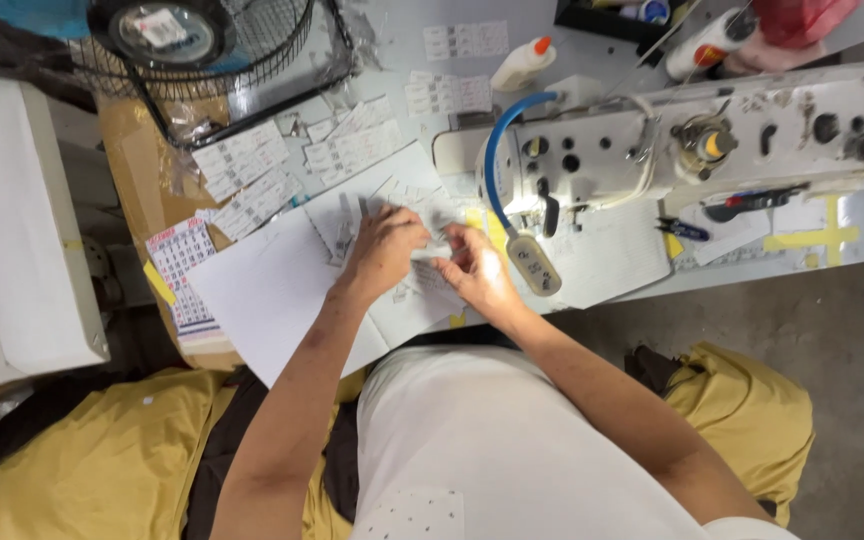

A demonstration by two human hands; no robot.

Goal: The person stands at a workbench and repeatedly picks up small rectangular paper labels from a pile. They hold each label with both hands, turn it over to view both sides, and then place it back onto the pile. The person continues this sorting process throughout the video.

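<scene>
Both the left hand and the right hand pinch a small, thin white paper label strip between them over the white paper sheets beside the white sewing machine; it looks light, floppy and easily creased, best gripped by its edges.

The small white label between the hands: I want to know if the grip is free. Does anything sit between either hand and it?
Nothing visible does. The left hand and the right hand both meet the small white label directly, above the white paper sheets. The sewing machine stands off to the right, apart from them.
</scene>
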